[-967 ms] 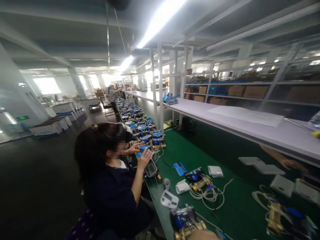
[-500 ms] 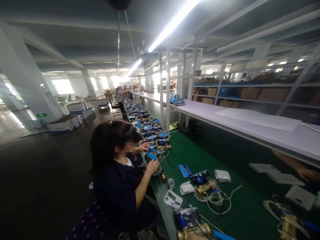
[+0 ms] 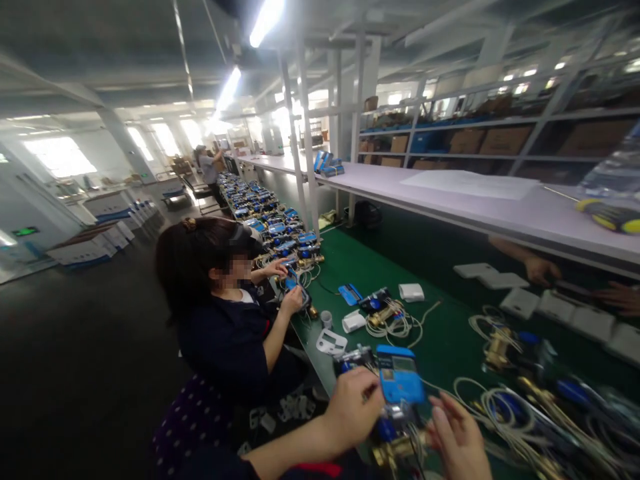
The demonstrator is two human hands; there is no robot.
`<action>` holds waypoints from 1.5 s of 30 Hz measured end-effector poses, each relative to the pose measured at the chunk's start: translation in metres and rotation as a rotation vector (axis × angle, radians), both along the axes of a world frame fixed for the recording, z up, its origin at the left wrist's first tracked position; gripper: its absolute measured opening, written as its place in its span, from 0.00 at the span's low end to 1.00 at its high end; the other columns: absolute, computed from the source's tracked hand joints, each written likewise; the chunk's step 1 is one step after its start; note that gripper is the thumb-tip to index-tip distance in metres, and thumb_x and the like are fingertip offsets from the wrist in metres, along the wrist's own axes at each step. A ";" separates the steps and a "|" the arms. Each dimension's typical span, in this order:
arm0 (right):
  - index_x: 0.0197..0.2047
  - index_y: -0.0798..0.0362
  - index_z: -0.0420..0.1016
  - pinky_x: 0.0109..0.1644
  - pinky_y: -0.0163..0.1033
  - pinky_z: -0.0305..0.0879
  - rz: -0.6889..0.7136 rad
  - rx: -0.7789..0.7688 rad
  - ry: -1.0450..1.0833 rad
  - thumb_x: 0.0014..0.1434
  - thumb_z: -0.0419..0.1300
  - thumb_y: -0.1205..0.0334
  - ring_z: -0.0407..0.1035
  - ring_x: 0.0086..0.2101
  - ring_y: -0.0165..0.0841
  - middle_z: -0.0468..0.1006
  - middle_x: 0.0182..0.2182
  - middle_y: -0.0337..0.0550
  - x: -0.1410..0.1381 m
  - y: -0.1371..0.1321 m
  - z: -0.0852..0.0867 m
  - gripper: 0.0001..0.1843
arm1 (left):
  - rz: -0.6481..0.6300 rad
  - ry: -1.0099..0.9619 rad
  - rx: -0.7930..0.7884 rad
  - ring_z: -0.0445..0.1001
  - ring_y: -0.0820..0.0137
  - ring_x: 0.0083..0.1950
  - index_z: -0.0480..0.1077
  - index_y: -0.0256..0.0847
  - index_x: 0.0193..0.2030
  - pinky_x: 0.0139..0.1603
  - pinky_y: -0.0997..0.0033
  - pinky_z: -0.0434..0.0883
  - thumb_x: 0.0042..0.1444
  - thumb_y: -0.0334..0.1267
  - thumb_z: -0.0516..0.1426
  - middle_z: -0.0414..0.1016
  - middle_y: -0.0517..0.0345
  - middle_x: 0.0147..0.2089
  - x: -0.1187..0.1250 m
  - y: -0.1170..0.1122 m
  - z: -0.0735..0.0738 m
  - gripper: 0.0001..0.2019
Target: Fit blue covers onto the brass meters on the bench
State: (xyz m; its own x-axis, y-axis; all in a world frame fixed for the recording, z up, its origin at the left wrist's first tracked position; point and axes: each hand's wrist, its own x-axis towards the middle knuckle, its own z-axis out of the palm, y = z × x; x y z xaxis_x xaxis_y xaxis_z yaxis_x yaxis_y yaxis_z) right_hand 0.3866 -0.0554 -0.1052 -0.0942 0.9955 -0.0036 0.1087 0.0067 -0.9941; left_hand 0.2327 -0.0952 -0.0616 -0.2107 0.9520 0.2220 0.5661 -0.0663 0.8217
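A blue display cover [image 3: 400, 375] with a grey screen stands tilted up over a brass-bodied meter [image 3: 390, 447] at the bottom of the head view. My left hand [image 3: 353, 407] is closed at the cover's left edge, fingers curled against it. At the meter's right side is my right hand [image 3: 457, 437], its fingers bent together near the cover's lower corner and some thin wires. What they pinch is too small to make out. Another meter [image 3: 353, 358] lies partly behind my left hand. A white cut-out frame [image 3: 331, 342] rests just beyond.
To the left, a co-worker [image 3: 220, 320] handles a blue-covered meter at the bench [image 3: 430, 333]. Coiled cables [image 3: 395, 323], white covers [image 3: 520, 303] and further meters [image 3: 500, 350] lie around. A raised shelf [image 3: 450, 193] holds a yellow-black tool [image 3: 607, 215]. Another person's hands [image 3: 543, 270] show beneath it.
My view has turned right and down. Both my hands have come into clear sight at the blue cover, which now stands raised over the near meter.
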 end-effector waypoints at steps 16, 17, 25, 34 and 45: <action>0.29 0.53 0.73 0.34 0.36 0.64 0.048 0.642 -0.421 0.60 0.54 0.58 0.68 0.28 0.32 0.76 0.25 0.42 -0.016 -0.007 0.007 0.12 | 0.035 -0.018 -0.626 0.73 0.65 0.37 0.73 0.39 0.32 0.39 0.69 0.68 0.49 0.42 0.56 0.75 0.52 0.32 -0.091 -0.039 -0.033 0.09; 0.31 0.53 0.74 0.36 0.36 0.64 0.138 0.774 -0.444 0.60 0.55 0.61 0.69 0.29 0.31 0.77 0.26 0.43 -0.022 -0.010 0.008 0.10 | -0.017 -0.186 -0.583 0.73 0.67 0.34 0.73 0.38 0.31 0.37 0.70 0.68 0.52 0.46 0.54 0.75 0.53 0.30 -0.080 -0.034 -0.031 0.13; 0.51 0.53 0.69 0.54 0.54 0.60 0.128 0.588 -0.548 0.56 0.55 0.43 0.63 0.51 0.45 0.71 0.49 0.54 -0.021 0.003 0.003 0.26 | -0.104 -0.364 -0.384 0.67 0.73 0.26 0.73 0.34 0.28 0.30 0.75 0.64 0.47 0.42 0.57 0.72 0.60 0.24 -0.060 0.005 -0.021 0.11; 0.26 0.52 0.74 0.49 0.50 0.63 -0.294 0.175 -0.447 0.50 0.55 0.38 0.69 0.42 0.43 0.76 0.39 0.52 0.032 0.000 -0.031 0.24 | 0.104 0.231 -0.363 0.70 0.64 0.50 0.70 0.37 0.49 0.53 0.66 0.65 0.52 0.32 0.56 0.73 0.48 0.49 -0.114 0.091 -0.080 0.16; 0.34 0.55 0.73 0.33 0.40 0.65 -0.630 -0.144 -0.255 0.42 0.61 0.37 0.66 0.27 0.34 0.72 0.25 0.41 0.043 -0.029 -0.011 0.28 | 0.191 0.280 -0.139 0.69 0.62 0.44 0.73 0.36 0.30 0.47 0.63 0.66 0.52 0.34 0.55 0.69 0.49 0.40 -0.138 0.156 -0.069 0.07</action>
State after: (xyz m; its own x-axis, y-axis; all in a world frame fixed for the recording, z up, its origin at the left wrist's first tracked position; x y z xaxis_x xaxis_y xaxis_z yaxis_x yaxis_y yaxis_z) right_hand 0.4293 -0.0847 -0.1158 0.5225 0.8483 -0.0856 0.2785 -0.2647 -0.9233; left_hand 0.0951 0.0609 -0.1309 -0.3371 0.9265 0.1669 0.7615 0.1641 0.6271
